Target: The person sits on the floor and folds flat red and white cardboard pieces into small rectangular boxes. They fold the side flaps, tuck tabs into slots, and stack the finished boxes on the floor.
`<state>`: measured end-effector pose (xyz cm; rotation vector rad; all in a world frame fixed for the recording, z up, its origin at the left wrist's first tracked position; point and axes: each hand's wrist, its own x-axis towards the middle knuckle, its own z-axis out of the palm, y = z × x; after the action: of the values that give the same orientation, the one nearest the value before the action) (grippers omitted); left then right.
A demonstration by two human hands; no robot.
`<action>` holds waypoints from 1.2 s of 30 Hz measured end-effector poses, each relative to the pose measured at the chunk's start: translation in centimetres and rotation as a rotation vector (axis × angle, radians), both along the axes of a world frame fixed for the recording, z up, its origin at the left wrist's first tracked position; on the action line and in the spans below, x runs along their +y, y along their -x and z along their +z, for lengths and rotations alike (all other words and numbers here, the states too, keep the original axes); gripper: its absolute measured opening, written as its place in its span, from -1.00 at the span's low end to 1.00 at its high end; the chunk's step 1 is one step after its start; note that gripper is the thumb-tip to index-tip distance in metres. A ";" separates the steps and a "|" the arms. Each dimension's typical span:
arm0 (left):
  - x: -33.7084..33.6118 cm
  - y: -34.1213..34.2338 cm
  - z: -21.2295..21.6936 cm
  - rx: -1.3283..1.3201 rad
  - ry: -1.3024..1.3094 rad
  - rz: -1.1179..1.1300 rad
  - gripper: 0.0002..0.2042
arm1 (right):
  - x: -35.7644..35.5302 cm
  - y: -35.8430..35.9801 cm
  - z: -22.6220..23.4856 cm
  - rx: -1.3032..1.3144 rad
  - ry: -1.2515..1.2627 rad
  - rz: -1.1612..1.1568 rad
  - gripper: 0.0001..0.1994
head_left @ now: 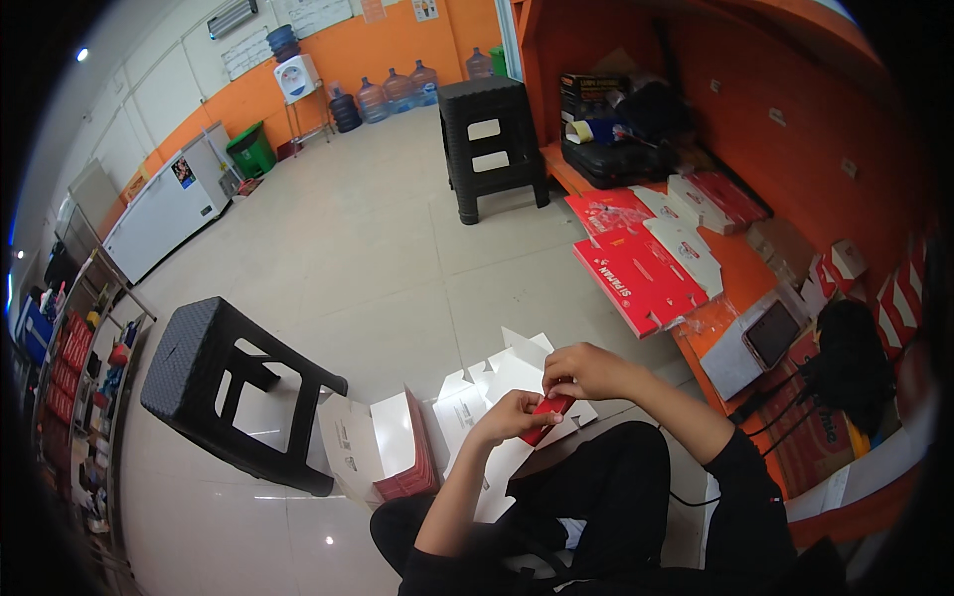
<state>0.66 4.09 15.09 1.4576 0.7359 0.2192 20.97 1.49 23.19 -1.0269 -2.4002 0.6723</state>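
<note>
Both hands meet over my lap, at a flat carton blank (462, 412) with its white inner side up and its flaps spread. My left hand (509, 417) pinches a small red folded part of the carton (547, 413) between thumb and fingers. From the other side, my right hand (584, 372) grips the upper end of that red part, its fingers curled. The fingers partly hide the fold. Left of the blank, a stack of flat cartons (405, 452) with red edges lies near my knee, white faces up.
A black plastic stool (194, 368) stands at the left, another (485, 99) farther off. On the orange shelf (711, 343) at my right lie red flat cartons (636, 273), a phone (771, 334) and a black bag (850, 363). A white chest freezer (164, 214) and water jugs (397, 89) line the back.
</note>
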 end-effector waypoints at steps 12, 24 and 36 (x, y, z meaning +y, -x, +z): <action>-1.3 -0.4 1.9 0.185 -0.262 0.040 -0.64 | -0.8 0.1 -0.4 -0.110 0.104 0.037 -0.88; -1.2 2.2 0.3 -0.560 0.118 0.470 -0.60 | -16.5 9.3 -3.2 0.842 1.075 0.324 -0.62; -3.0 7.1 2.5 -0.794 -0.078 0.895 -0.64 | -13.3 16.4 -7.3 2.050 0.978 -0.573 -0.80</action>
<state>-6.42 1.11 17.58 0.8888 0.6587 1.4296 4.59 -11.80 15.89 -0.5111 0.0395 1.5121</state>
